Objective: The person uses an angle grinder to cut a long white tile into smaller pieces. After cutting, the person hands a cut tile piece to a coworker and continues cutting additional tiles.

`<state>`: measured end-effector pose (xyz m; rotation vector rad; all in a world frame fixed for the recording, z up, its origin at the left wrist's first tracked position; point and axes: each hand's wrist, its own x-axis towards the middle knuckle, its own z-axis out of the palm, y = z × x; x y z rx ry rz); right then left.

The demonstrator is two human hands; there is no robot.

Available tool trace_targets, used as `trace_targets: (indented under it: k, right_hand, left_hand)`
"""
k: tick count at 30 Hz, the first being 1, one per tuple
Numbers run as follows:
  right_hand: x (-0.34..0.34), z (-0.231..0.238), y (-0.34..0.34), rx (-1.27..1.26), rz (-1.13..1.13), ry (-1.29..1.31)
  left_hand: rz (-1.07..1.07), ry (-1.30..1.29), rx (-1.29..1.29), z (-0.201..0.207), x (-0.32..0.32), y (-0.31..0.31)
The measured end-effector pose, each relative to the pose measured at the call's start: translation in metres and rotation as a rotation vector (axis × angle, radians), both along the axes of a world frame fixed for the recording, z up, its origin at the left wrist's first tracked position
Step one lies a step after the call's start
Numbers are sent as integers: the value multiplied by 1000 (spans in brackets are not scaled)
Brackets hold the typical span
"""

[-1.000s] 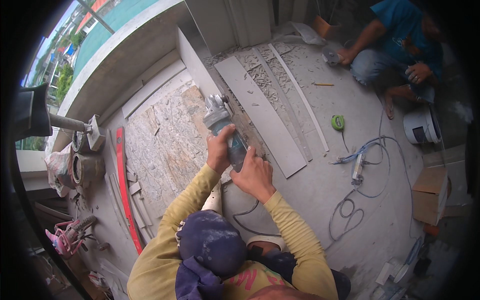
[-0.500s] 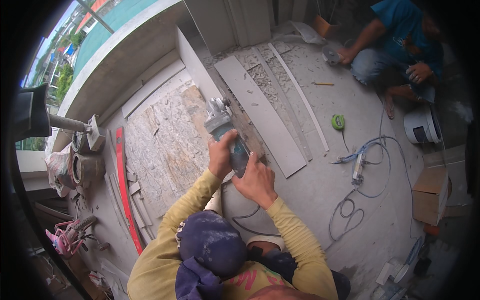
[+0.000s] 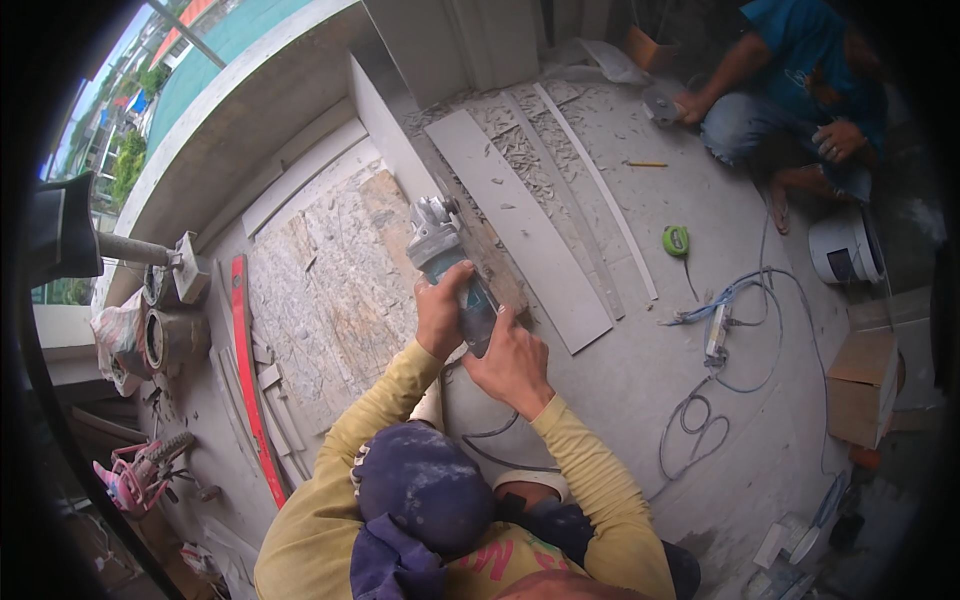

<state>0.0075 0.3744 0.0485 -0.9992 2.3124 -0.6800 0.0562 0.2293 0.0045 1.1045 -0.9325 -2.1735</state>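
Observation:
Both my hands are closed around an angle grinder (image 3: 470, 290), with a teal and dark body and a dusty grey metal head. My left hand (image 3: 440, 308) grips the left side of the body near the head. Farther back, my right hand (image 3: 512, 360) wraps the rear end, its thumb lying along the tool. The grinder's disc is mostly hidden. Just beyond the head, a thin grey panel (image 3: 388, 130) stands on edge; whether the disc touches it I cannot tell. A dusty, stained board (image 3: 320, 270) lies left of the grinder.
Right of the grinder lie a long tile piece (image 3: 520, 230) and narrow strips (image 3: 600, 195) among broken chips. A red level (image 3: 252, 370) lies left. A green tape measure (image 3: 676, 240), tangled cables (image 3: 715, 350) and a bucket (image 3: 845, 250) are right. A co-worker (image 3: 800, 100) crouches holding another grinder (image 3: 662, 105).

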Motion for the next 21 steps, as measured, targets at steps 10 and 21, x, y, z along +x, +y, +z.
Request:
trace_targets:
  k: [10,21]
  right_hand:
    - [6,4,4,-21,-48,-46]
    - [8,0,2,-55,-70,-16]
  left_hand:
    - [11,-9,-10,13,3,6]
    - [-5,18,-26,20,1,4]
